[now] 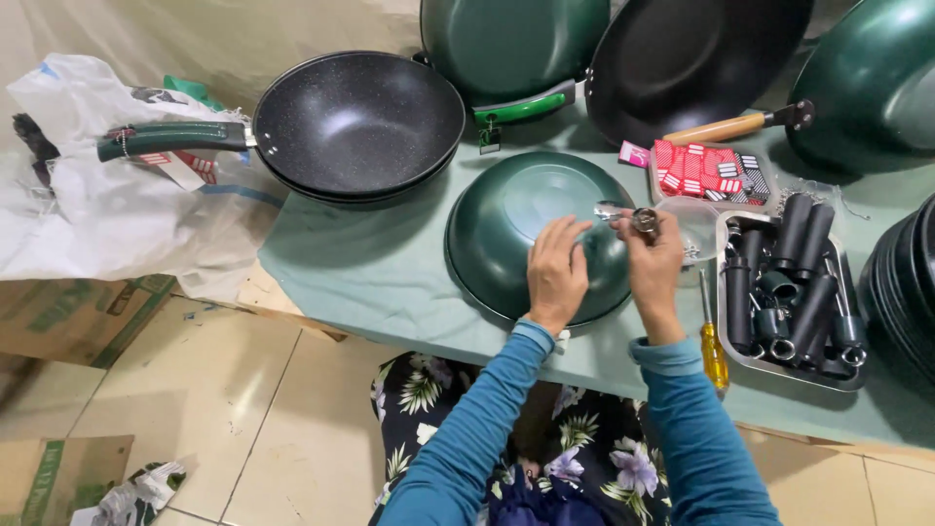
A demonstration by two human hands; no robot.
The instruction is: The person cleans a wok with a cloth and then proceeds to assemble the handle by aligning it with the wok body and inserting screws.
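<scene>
A dark green pan (pixel 506 219) lies upside down on the green table, its round bottom facing up. My left hand (pixel 555 273) rests on the pan's bottom, with the fingers reaching toward its right edge. My right hand (pixel 654 265) pinches a small shiny metal fitting (pixel 633 216) at the pan's right rim. Both arms wear teal sleeves. A yellow-handled screwdriver (pixel 714 349) lies on the table just right of my right wrist.
A metal tray (pixel 740 356) of several black handles sits at right, behind it a small tray of red tags (pixel 703 170). A black speckled pan (pixel 355 122) with green handle stands at left; more pans (pixel 696 58) lean behind. White bag (pixel 88 195) at left.
</scene>
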